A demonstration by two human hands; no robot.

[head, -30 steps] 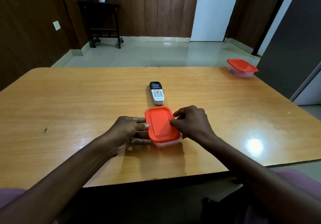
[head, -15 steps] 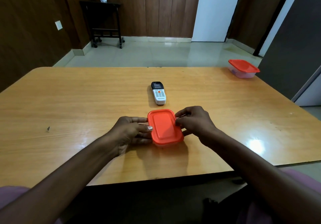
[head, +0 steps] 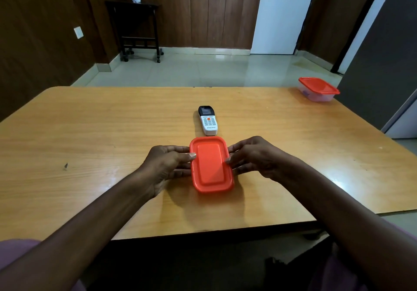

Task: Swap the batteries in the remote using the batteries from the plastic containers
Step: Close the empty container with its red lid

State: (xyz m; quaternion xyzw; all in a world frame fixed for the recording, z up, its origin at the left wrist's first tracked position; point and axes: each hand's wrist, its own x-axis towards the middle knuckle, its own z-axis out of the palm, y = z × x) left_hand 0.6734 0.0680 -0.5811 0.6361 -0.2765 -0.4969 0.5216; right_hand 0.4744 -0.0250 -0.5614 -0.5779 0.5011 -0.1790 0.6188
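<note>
A small plastic container with an orange lid (head: 211, 164) sits on the wooden table (head: 90, 132) in front of me, its lid on. My left hand (head: 167, 166) grips its left side, thumb on the lid's edge. My right hand (head: 255, 157) holds its right side, fingertips on the lid's rim. Just beyond the container lies a white remote (head: 208, 120) with a dark screen, buttons up. A second orange-lidded container (head: 317, 88) stands at the table's far right corner. What is inside the near container is hidden by the lid.
The table's near edge (head: 203, 232) runs just below my forearms. Beyond the table are a tiled floor, a dark side table (head: 137, 28) with a small pot, and a white door (head: 279, 15).
The container has been turned from a tilted angle to lie straight, long side pointing away from me. Both hands have shifted to its two long sides.
</note>
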